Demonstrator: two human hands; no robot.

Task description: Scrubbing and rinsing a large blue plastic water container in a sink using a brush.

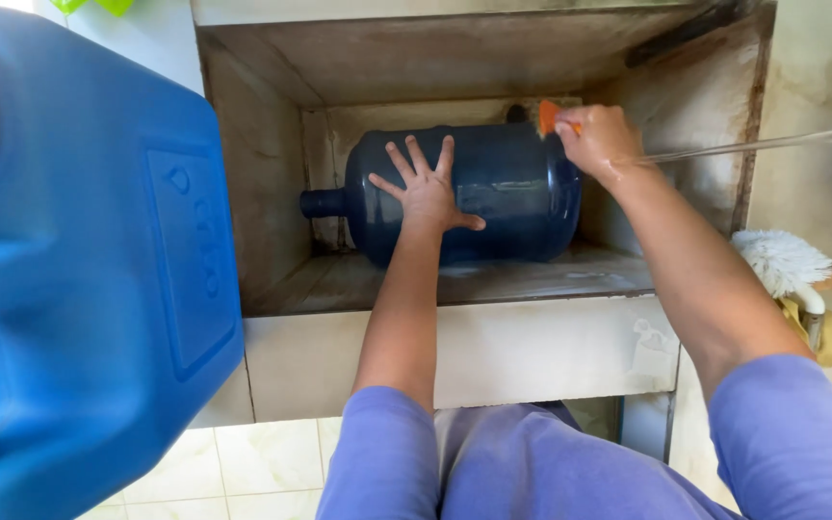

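Observation:
A large dark blue water bottle (512, 197) lies on its side in a concrete wash basin (532, 342), its neck pointing left. My left hand (426, 188) rests flat on the bottle's side with the fingers spread. My right hand (597, 137) is at the bottle's upper right end, closed around a small orange thing (548, 117), perhaps a scrubber or brush, pressed against the bottle's base edge.
A big light blue plastic jerrycan (79, 279) fills the left of the view, close to the camera. A thin clear hose (772, 144) runs in from the right. A white fluffy brush (782, 260) and yellow cloth lie at the right. Pale floor tiles show below.

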